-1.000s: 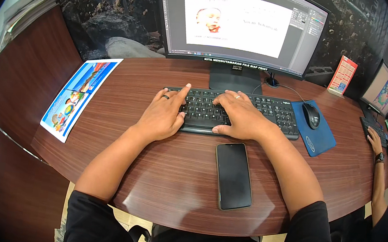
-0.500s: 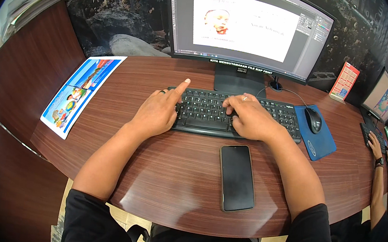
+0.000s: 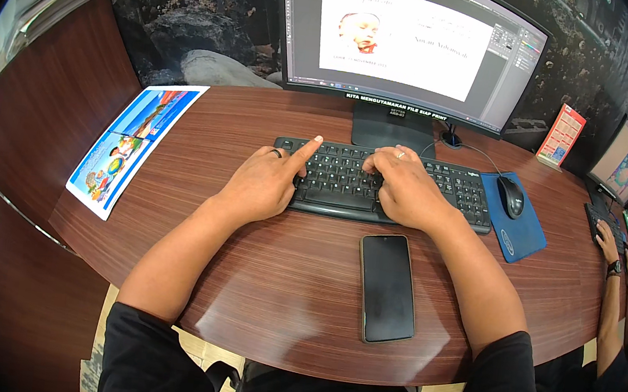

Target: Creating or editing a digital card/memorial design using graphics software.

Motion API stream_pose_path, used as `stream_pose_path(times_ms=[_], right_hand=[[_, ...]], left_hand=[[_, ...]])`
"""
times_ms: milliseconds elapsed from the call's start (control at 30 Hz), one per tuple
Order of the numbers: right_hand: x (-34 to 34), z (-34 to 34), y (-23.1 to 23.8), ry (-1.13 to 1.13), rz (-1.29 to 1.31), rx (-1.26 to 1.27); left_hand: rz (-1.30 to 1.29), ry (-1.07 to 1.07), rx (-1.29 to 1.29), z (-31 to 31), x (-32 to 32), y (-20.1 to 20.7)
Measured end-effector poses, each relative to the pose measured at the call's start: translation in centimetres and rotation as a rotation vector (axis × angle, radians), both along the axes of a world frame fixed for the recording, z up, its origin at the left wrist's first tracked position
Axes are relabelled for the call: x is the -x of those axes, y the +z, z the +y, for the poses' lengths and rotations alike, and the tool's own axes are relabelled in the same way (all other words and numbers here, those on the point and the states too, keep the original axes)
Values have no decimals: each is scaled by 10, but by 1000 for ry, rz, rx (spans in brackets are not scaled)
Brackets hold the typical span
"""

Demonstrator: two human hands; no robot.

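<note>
A black keyboard [image 3: 344, 199] lies across the desk below the monitor. Over its left end, my left hand [image 3: 263, 182] is open, its index finger stretched across the keys toward the top row. My right hand [image 3: 408, 187] rests over the middle keys, fingers bent and apart, with nothing held. Its fingertips are partly hidden behind the hand. On the monitor [image 3: 397, 43] is an editing window with a white page, a small photo and lines of text. A dark phone [image 3: 387, 289] lies screen up on the desk, nearer me than the keyboard.
Right of the keyboard, a black mouse [image 3: 511, 197] sits on a blue mouse pad [image 3: 522, 239]. A red-and-white desk calendar [image 3: 561, 137] stands behind. Printed sheets [image 3: 133, 148] lie at left by a wooden partition [image 3: 48, 80]. Far right, another person's hands [image 3: 608, 241] are at a keyboard.
My left hand has shifted right along the keyboard, uncovering its left corner, and the index finger is lower toward the keys. My right hand stays over the middle keys. The view has shifted slightly.
</note>
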State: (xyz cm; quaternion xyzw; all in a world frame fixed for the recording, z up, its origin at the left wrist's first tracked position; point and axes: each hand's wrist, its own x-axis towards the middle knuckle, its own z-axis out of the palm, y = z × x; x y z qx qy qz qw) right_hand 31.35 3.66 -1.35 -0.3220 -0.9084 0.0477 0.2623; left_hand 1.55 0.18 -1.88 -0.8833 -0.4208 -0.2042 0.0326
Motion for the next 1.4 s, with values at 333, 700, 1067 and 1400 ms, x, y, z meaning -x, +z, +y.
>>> stream_pose_path(times_ms=[333,700,1067,1400], right_hand=[[6,-3,-16,87,-104,-17],[8,-5,-16,41,-118,-3],[8,-6,-15,43,-108,-24],[8,-7,-16,50,-109,-43]], left_hand=[[-24,62,-23,-1,-2,0],[16,72,26,-4,-3,1],[-2,23,-4,-5,-3,5],[10,25,1,-7,-1,7]])
